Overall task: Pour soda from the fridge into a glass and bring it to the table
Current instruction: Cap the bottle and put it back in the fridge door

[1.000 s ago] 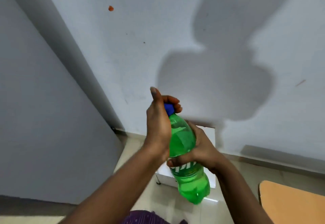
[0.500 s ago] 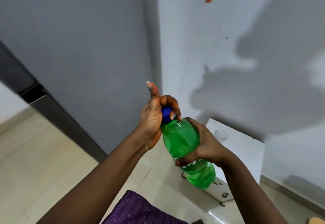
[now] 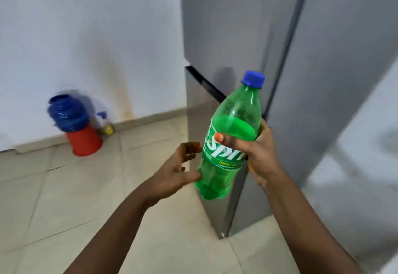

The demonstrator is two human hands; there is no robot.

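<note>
With right hand (image 3: 260, 157) clamped round the capped soda bottle (image 3: 228, 142), left hand (image 3: 174, 172) loose-fingered at its eight o'clock, I'd judge: steady its base before uncapping.

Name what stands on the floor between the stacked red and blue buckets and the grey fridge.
In the head view, a small spray bottle stands against the wall beside the stacked buckets; from there to the fridge, bare floor tile.

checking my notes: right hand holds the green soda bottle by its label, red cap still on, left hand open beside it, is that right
Not quite: the cap is blue, not red, as the head view shows. The rest holds: the right hand grips the green soda bottle at its label, and the left hand is open beside it.
</note>
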